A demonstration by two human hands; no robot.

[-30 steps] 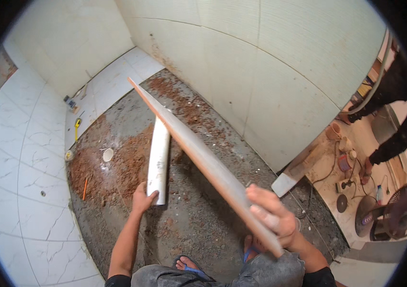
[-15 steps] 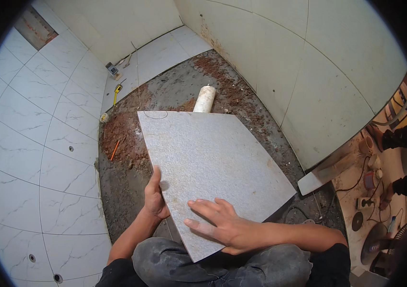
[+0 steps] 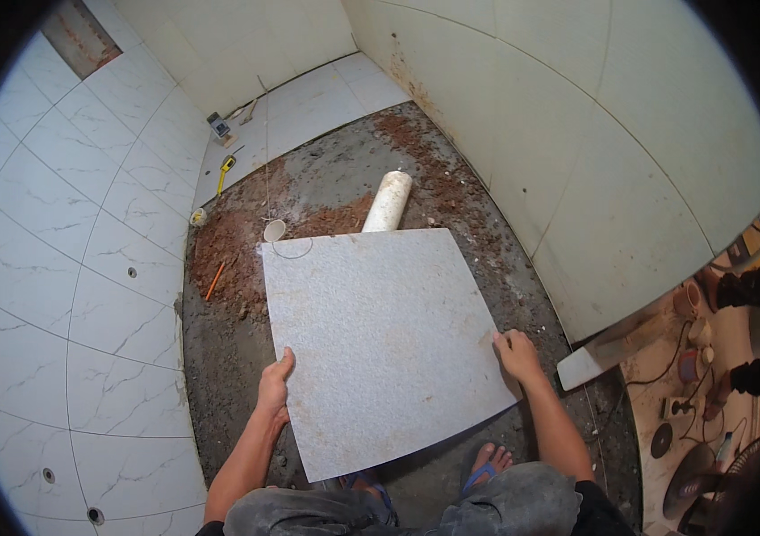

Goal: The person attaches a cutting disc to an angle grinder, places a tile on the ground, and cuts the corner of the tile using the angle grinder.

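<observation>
Holding a large square tile (image 3: 389,357), pale grey face upward, a crouching person in blue-strapped sandals has it in front of the knees, above a bed of dark mortar (image 3: 224,384). Left hand (image 3: 275,389): closed on the left edge, thumb on the rim, the other fingers mostly hidden. Right hand (image 3: 521,357): pinching the right edge between thumb and curled fingers. Near the tile's far left corner, a curved line is drawn on its face; just beyond this stands a round white cup-like piece (image 3: 275,231). A white cylinder (image 3: 389,201) lies past the far edge, its near end hidden by the tile. Left of the tile, an orange stick (image 3: 215,280) rests on reddish soil (image 3: 242,246); farther off, a yellow tool (image 3: 226,166) lies by the left wall (image 3: 121,295). At far right, a co-worker's hand (image 3: 713,408) is near a power strip (image 3: 679,407).
</observation>
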